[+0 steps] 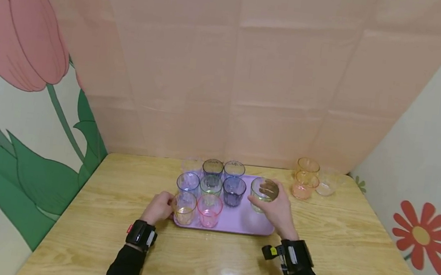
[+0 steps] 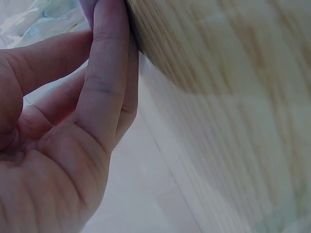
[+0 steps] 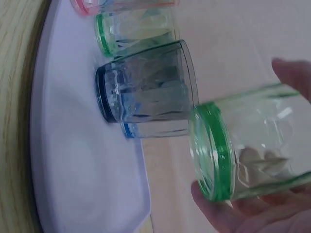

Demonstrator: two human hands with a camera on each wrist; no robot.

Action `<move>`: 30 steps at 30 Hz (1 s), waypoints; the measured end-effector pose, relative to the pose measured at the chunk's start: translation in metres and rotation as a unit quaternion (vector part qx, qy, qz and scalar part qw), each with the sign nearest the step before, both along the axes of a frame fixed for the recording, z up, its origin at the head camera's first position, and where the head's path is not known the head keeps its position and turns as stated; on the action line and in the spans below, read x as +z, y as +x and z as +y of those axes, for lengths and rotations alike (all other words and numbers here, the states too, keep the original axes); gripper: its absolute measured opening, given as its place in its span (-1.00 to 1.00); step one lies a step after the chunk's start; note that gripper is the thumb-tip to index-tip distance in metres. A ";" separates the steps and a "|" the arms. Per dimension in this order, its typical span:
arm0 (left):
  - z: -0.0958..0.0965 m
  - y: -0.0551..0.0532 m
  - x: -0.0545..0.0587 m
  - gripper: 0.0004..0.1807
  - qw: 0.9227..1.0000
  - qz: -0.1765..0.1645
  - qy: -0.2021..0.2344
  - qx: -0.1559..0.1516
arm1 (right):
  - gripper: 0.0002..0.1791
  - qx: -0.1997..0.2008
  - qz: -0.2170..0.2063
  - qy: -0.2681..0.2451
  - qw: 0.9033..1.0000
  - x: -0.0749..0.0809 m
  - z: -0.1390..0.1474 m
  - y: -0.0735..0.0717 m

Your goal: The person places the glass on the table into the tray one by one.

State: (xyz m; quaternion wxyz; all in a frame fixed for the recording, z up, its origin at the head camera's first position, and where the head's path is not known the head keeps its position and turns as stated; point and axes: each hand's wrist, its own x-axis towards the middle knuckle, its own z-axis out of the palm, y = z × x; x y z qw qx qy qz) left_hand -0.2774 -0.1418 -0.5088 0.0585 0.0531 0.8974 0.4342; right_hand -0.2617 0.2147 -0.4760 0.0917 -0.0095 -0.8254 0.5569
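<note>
My right hand [image 1: 277, 210] grips a green-tinted glass [image 3: 223, 150] by its sides, fingers round one side and thumb on the other. It holds this glass above the right part of a lilac tray [image 1: 247, 224]; the green base shows clearly in the right wrist view. My left hand [image 1: 158, 207] pinches the tray's left edge near the front corner, beside a yellow glass [image 1: 184, 210]. A pink glass [image 1: 209, 215] stands next to the yellow one. Behind them are a blue-violet glass [image 1: 188, 183], another green glass [image 1: 211, 186] and a dark blue glass [image 1: 233, 193].
At the back left of the tray stand a clear glass [image 1: 190, 166], a dark grey glass [image 1: 213, 168] and a light blue glass [image 1: 234, 170]. Right of the tray, on the wooden table [image 1: 141, 260], are an amber glass [image 1: 308, 165], a peach glass [image 1: 304, 188] and a clear tumbler [image 1: 326, 186].
</note>
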 end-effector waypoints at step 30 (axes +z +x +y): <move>-0.002 -0.001 -0.003 -0.83 1.000 0.000 0.009 -0.002 | -0.08 0.190 -0.060 0.128 0.972 -0.011 -0.014 0.012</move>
